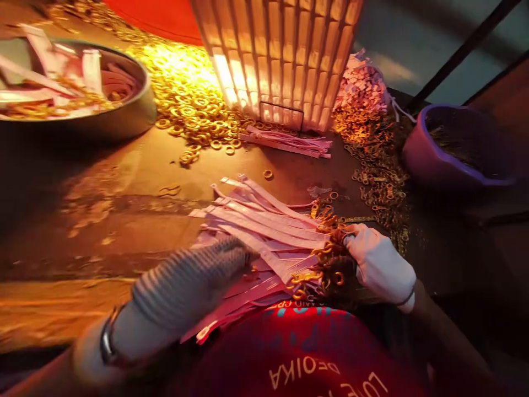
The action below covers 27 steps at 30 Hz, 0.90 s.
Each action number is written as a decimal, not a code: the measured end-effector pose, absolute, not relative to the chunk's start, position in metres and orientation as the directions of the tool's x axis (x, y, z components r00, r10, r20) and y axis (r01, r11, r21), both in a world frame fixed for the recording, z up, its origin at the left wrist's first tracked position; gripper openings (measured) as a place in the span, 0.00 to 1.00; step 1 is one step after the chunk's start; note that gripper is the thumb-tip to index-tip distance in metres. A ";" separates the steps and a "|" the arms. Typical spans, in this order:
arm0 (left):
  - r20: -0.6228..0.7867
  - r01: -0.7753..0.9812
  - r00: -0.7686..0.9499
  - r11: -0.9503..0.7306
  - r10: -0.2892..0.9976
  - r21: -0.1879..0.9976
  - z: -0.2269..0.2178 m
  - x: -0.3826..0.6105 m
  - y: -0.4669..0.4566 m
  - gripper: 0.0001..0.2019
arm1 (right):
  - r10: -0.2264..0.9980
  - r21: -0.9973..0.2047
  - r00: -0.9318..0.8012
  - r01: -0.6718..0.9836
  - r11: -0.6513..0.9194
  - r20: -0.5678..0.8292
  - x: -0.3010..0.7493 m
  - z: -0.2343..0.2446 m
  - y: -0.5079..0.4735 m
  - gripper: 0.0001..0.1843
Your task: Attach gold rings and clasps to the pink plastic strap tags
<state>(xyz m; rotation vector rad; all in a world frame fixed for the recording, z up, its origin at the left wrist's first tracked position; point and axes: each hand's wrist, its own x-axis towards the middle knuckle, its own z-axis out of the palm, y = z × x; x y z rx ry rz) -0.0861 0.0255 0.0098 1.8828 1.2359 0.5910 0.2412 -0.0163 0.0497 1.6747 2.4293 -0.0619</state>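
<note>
A heap of pale pink fabric straps (268, 220) with brass-coloured metal hooks (326, 259) at their right ends lies at the table's near edge, against my body. My left hand (198, 270), in a grey striped glove, rests over the left part of the straps. Its fingers are stretched out, a little blurred, with no strap visibly gripped. At the hook end, my right hand (374, 262) in a white glove has its fingers closed on the hooks. The fingertips are partly hidden among the metal pieces.
Brass rings (194, 105) are piled behind, beside an upright ribbed, lit panel (281, 55). A smaller strap bundle (287, 143) lies before it. At left stands a round basin (140, 105) holding straps; at right, a purple bowl (425, 143). Loose metal hooks (384, 182) trail along the right.
</note>
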 end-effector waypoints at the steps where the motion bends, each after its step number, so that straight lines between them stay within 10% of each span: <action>1: -0.017 0.528 0.464 -0.261 0.885 0.808 -0.007 -0.084 0.017 0.11 | 0.919 -0.017 -0.348 0.936 0.351 -0.186 0.249 0.048 -0.011 0.09; 5: 0.081 0.566 0.561 -0.453 0.824 0.689 -0.063 -0.091 0.002 0.18 | 0.934 -0.259 -0.220 0.955 0.147 -0.281 0.303 0.028 0.028 0.13; 13: 0.059 0.591 0.527 -0.415 0.848 0.691 -0.067 -0.098 0.000 0.15 | 0.965 0.051 0.256 0.966 -0.254 -0.054 0.359 -0.033 0.125 0.14; 21: -0.470 0.219 0.293 0.420 0.832 0.881 0.004 -0.060 0.018 0.21 | 0.982 -0.147 0.186 0.971 -0.188 -0.025 0.331 -0.053 0.125 0.12; 27: -0.524 -0.024 0.452 0.597 0.722 0.802 -0.003 -0.039 0.015 0.22 | 0.994 -0.381 -0.054 0.920 0.087 0.095 0.283 -0.023 0.076 0.16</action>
